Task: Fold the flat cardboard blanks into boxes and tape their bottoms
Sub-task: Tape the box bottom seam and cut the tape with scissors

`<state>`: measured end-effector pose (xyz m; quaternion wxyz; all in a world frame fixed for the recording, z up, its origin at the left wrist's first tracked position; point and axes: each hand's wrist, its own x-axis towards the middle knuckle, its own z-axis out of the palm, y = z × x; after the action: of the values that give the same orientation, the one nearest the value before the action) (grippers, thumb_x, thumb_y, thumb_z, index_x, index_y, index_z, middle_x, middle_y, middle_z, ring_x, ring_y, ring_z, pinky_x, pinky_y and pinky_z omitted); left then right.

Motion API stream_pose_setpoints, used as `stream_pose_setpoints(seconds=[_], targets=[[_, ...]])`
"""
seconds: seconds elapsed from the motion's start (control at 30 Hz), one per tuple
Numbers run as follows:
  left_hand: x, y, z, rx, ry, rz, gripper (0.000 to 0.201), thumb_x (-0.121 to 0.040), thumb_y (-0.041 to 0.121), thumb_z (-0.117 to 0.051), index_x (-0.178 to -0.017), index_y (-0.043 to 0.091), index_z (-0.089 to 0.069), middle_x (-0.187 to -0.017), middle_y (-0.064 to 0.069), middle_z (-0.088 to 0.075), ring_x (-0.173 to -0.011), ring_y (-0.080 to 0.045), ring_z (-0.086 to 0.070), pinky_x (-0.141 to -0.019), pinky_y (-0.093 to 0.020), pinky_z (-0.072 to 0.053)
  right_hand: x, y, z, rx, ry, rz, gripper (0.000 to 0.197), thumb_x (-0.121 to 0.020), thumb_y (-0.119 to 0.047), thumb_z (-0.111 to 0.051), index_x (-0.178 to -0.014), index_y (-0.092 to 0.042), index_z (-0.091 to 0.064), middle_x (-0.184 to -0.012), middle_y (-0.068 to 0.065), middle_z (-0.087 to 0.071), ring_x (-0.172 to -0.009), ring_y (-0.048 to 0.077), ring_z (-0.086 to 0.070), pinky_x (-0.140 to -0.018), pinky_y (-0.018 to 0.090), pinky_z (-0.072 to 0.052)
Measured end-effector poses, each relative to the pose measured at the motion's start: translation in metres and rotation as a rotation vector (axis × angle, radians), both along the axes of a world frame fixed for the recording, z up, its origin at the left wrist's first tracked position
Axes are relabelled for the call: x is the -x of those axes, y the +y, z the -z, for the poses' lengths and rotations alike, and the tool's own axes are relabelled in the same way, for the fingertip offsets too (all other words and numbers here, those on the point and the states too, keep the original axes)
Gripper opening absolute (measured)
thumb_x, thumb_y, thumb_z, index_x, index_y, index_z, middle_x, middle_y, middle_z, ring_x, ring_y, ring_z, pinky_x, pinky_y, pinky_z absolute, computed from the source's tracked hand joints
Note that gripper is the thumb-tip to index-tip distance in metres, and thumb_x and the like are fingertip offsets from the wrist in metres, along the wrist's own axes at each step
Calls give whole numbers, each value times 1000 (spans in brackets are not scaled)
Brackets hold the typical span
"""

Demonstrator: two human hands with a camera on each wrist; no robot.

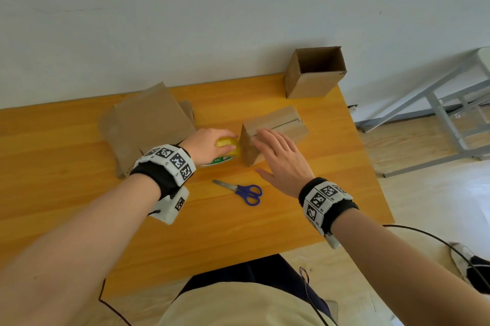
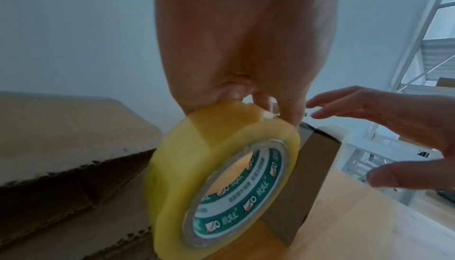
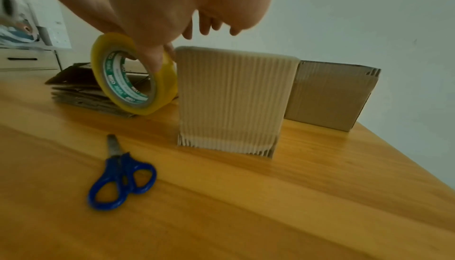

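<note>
A folded cardboard box [image 1: 275,124] stands on the wooden table [image 1: 79,156] with its closed flaps facing up. My left hand [image 1: 209,145] grips a yellow roll of tape [image 1: 228,146] and holds it on edge against the box's left side, near the top edge. In the left wrist view the tape roll [image 2: 221,176] touches the box [image 2: 310,167]. My right hand [image 1: 278,156] is spread with straight fingers over the near end of the box and holds nothing. The right wrist view shows the box [image 3: 234,99] with the tape roll [image 3: 133,77] to its left.
Blue-handled scissors [image 1: 244,191] lie on the table in front of the box. A stack of flat cardboard blanks [image 1: 148,124] lies to the left, behind my left hand. An upright open box [image 1: 314,73] stands at the far right corner. The table's right edge is close.
</note>
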<state>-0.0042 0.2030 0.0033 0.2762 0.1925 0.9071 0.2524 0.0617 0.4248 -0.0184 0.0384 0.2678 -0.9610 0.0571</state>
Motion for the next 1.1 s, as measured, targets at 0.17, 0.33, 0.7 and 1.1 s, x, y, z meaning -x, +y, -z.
stream_pose_setpoints(seconds=[0.17, 0.33, 0.7, 1.1], targets=[[0, 1, -4, -34, -22, -43, 40, -94, 32, -53, -130, 16, -51, -138, -1, -50, -125, -19, -48, -97, -26, -36, -26, -11, 17, 21, 129, -88, 28, -76, -21, -75, -98, -9, -64, -103, 10, -63, -85, 26, -62, -69, 33, -50], [4, -1, -10, -47, -42, -50, 41, -95, 29, -52, -133, 13, -49, -140, -3, -48, -130, -19, -43, -99, -26, -33, -39, -22, 47, -42, -228, -15, 23, -70, -18, -81, -81, -6, -64, -83, 8, -63, -71, 26, -63, -57, 31, -49], [1, -12, -7, -61, -89, -90, 35, -95, 29, -52, -129, 21, -51, -138, -1, -50, -128, -20, -44, -103, -33, -36, -41, -41, 64, -200, -549, 189, 25, -97, -16, -50, -119, -4, -50, -121, 11, -50, -107, 28, -51, -78, 34, -45], [5, -9, -15, -42, -141, -108, 28, -92, 20, -53, -120, 21, -50, -76, 2, -40, -69, -14, -39, -64, -30, -34, -35, -23, 34, 114, -903, 418, 22, -93, -22, -57, -109, -7, -54, -98, 10, -64, -77, 27, -58, -61, 34, -47]])
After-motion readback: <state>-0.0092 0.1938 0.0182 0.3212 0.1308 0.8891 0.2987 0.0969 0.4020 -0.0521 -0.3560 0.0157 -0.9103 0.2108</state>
